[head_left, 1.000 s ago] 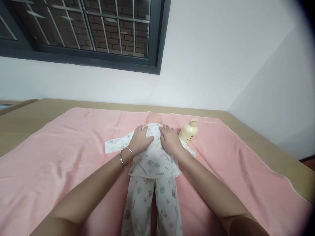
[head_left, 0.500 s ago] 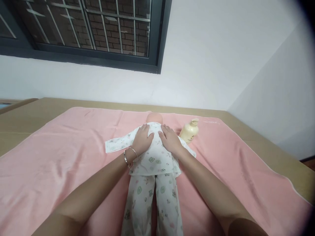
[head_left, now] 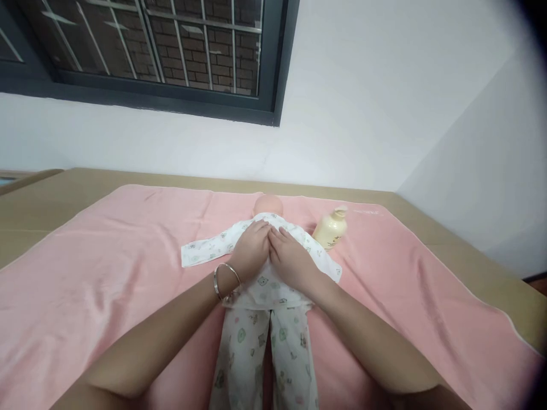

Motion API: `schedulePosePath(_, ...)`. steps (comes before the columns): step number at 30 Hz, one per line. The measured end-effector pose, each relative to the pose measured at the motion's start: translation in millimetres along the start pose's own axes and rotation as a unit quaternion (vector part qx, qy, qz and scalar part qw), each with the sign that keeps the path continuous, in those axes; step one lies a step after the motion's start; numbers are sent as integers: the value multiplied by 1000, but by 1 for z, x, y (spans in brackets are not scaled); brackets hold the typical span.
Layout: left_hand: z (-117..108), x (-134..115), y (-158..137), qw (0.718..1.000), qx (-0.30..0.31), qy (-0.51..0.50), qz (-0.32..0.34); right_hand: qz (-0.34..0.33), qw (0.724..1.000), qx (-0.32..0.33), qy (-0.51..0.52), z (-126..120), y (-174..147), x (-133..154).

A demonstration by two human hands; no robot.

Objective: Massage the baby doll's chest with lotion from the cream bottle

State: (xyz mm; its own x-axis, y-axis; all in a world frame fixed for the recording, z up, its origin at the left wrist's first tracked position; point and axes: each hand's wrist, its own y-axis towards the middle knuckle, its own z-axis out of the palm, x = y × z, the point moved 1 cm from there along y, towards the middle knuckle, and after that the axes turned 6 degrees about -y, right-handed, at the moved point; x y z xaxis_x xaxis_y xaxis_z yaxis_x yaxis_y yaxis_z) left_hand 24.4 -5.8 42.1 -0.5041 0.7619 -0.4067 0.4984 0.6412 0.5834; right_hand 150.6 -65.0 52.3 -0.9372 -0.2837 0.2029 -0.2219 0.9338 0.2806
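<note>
A baby doll (head_left: 268, 205) lies stretched out, its smooth bald head at the far end. It wears a white printed top (head_left: 273, 290) and matching trousers (head_left: 244, 353). On the upper middle of the top rests my left hand (head_left: 251, 247), fingers stretched forward, with bangles at the wrist. Beside it, also on the top, lies my right hand (head_left: 293, 259) with straight fingers. The fingertips and thumbs of both hands meet near the doll's midline. Both palms are hidden. To the right of the doll's shoulder is a cream-coloured pump bottle (head_left: 331, 229), leaning slightly.
A pink cloth (head_left: 141, 245) with soft creases is spread under the doll, over a tan padded surface (head_left: 431, 228). White walls (head_left: 350, 114) rise behind and to the right. A dark-framed barred window (head_left: 273, 74) is at the upper left.
Both hands have slid inward across the doll's top, from apart near the shoulders to touching at the midline. The right sleeve shows more now.
</note>
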Motion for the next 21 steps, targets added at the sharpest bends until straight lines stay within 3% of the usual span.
schedulePosePath(8,16,24,2,994,17,25,-102,112,991,-54,47,24,22,-40)
schedulePosePath(12,18,22,0,990,28,41,-131,118,991,-56,42,28,18,-38)
schedulePosePath(21,17,20,-1,991,25,48,-122,114,991,-57,28,26,18,-36)
